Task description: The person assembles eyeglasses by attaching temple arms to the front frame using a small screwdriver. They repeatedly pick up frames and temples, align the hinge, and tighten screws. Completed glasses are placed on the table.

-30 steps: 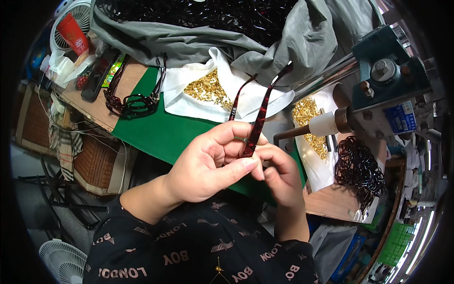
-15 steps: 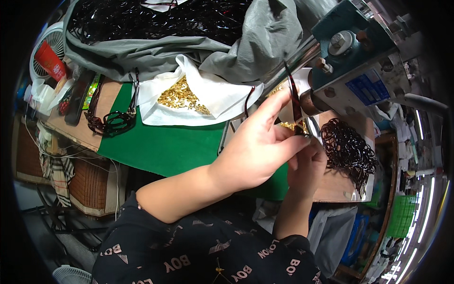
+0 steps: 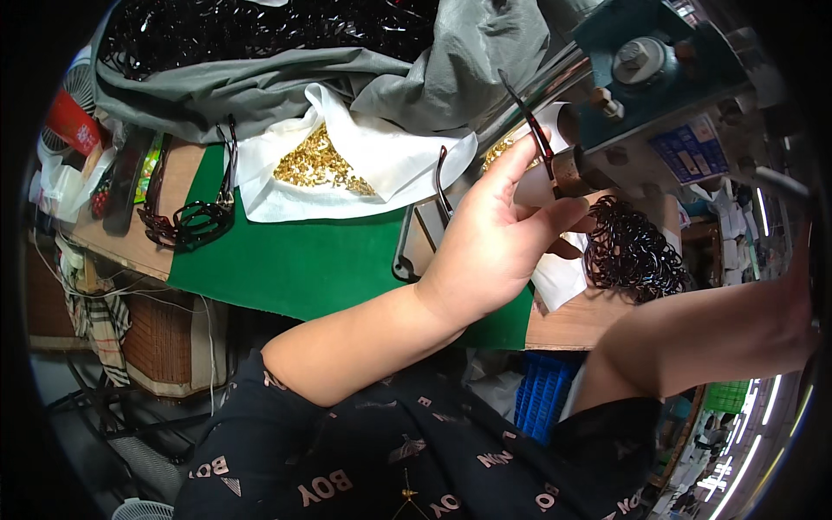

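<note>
My left hand (image 3: 485, 238) is closed around a dark eyeglass frame (image 3: 542, 143) in front of the machine (image 3: 654, 65). One temple of the frame sticks up past my fingers, and a second thin dark temple (image 3: 441, 178) shows behind the hand. The front of the frame is mostly hidden by my fingers. My right arm stretches far to the right, where my right hand (image 3: 802, 282) lies in the dark rim near a grey lever (image 3: 784, 184). Its fingers do not show. Just right of my left hand lies a pile of glossy dark eyeglass parts (image 3: 633, 251).
Small gold metal pieces (image 3: 316, 165) lie on a white cloth (image 3: 407, 178) over the green mat (image 3: 286, 264). More dark eyeglass frames (image 3: 198, 227) rest at left. A grey sack (image 3: 347, 82) full of black glossy parts spans the back. A dark-edged flat device (image 3: 403, 260) sits beside my left wrist.
My right hand has left the eyeglass frame and swung far out to the right. My left hand still holds the frame near the machine. The whole view has shifted slightly.
</note>
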The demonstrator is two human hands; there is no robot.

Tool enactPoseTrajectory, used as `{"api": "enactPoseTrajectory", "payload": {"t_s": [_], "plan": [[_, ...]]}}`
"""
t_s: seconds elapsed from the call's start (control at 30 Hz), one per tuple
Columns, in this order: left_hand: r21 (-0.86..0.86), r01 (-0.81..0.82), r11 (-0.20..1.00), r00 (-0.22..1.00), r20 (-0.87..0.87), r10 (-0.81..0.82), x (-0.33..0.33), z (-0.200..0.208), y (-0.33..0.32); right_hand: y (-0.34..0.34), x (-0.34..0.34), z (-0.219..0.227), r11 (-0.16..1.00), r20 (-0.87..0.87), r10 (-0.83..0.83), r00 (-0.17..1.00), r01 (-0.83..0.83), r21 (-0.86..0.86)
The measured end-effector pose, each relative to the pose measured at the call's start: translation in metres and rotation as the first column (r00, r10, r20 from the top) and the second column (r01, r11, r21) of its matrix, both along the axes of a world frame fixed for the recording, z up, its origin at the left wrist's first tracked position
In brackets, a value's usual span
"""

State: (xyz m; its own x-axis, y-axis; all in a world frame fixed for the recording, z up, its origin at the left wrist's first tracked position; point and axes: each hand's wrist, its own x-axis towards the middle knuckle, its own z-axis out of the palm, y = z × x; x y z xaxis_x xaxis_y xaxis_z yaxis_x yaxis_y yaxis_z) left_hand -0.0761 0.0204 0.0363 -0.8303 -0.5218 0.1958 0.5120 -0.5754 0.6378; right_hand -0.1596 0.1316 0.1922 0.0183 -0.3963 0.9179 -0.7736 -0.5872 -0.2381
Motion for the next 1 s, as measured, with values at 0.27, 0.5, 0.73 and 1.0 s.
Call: {"api": "enactPoseTrajectory", "payload": {"t_s": [0.27, 0.5, 0.73, 1.0], "plan": [[0.014, 0.028, 1.0, 0.998, -0.053, -0.028, -0.008, -0.004, -0.003, 0.014, -0.003, -0.021, 0.964, 0.175, 0.14, 0.975, -0.093, -0.249], [0.072, -0.099, 0.993, 0.993, 0.065, 0.094, 0.09, -0.022, -0.045, 0.007, -0.049, -0.082, 0.749, 0.206, -0.663, 0.72, 0.639, 0.177], [0.102, -0.396, 0.913, 0.857, 0.398, 0.327, 0.142, -0.096, -0.081, -0.001, -0.101, -0.255, 0.2, -0.101, -0.793, 0.601, 0.413, 0.888], [-0.992, 0.124, -0.012, 0.47, 0.048, 0.882, 0.123, -0.075, -0.054, -0.001, -0.101, -0.248, 0.258, -0.094, -0.77, 0.631, 0.443, 0.859]]}}
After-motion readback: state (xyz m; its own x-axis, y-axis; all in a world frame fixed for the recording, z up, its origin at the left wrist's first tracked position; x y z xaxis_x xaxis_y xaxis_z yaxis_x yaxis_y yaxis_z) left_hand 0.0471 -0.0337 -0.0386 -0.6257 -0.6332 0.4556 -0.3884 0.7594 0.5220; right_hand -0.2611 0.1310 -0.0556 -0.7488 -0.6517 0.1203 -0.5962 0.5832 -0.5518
